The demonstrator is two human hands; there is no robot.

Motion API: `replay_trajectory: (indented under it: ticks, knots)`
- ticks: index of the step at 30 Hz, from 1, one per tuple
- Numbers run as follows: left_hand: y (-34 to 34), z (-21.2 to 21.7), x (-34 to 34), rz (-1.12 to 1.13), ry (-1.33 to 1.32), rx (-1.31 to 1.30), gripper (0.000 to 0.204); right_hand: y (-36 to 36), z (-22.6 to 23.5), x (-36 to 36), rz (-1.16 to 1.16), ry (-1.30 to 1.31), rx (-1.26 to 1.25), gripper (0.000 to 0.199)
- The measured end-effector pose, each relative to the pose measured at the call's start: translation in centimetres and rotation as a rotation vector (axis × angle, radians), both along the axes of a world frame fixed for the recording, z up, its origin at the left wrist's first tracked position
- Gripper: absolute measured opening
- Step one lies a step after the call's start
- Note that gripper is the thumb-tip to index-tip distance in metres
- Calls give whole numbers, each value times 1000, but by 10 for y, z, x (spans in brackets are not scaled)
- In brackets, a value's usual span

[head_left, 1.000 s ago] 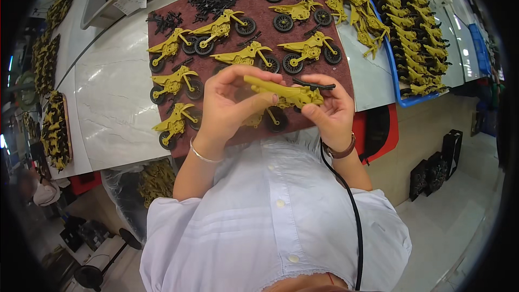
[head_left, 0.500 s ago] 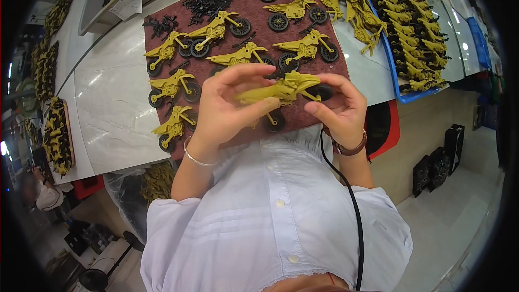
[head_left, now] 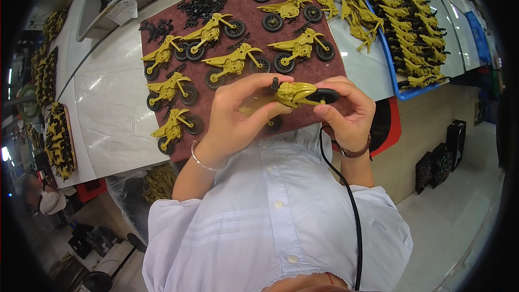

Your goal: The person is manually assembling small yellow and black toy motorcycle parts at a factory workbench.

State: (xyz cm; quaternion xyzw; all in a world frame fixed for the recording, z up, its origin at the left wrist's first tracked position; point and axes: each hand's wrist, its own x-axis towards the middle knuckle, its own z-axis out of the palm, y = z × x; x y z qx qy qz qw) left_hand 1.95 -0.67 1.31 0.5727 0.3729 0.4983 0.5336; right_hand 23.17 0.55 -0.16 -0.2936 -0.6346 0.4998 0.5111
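Between both hands I hold a yellow toy motorcycle (head_left: 295, 93) above the front of a dark red cloth (head_left: 216, 116). My left hand (head_left: 240, 108) is closed round its rear body, which the fingers partly hide. A black handlebar end sticks up beside the left fingertips. My right hand (head_left: 346, 109) pinches the front end, at the black front wheel (head_left: 324, 95) and the fork. Several more toy motorcycles with black wheels lie on the cloth, such as one (head_left: 232, 63) just beyond my left hand and another (head_left: 300, 48) behind the held one.
Small black parts (head_left: 203, 8) are heaped at the cloth's far left. Loose yellow bodies (head_left: 351, 8) lie to its right, beside a blue tray (head_left: 390, 67) with rows of motorcycles. A grey bin (head_left: 92, 24) stands far left. A black cable (head_left: 354, 211) hangs down my front.
The toy motorcycle has turned in my hands, so its front wheel and handlebar end now show more plainly. Both hands have shifted slightly right.
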Motion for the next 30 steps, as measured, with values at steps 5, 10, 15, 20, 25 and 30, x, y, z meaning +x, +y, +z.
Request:
replay_trajectory:
  ticks: [5, 10, 15, 20, 25, 30]
  knots:
    - [15, -3, 14, -18, -17, -125, 39, 23, -6, 16, -73, 211, -123, 40]
    - [49, -15, 49, -286, 334, 2, 41, 76, -35, 64, -762, -625, 186, 30]
    - [57, -20, 69, -246, 911, 180, 33, 113, -34, 87, -1026, -940, 515, 31]
    - [94, -12, 49, 8, 925, 459, 27, 139, -39, 100, -1089, -1323, 410, 38]
    - [148, -33, 13, 311, 1255, 505, 23, 139, -35, 92, -1021, -1382, 329, 33]
    - [157, -42, 5, 268, 1313, 407, 25, 141, -41, 101, -1040, -1311, 400, 28]
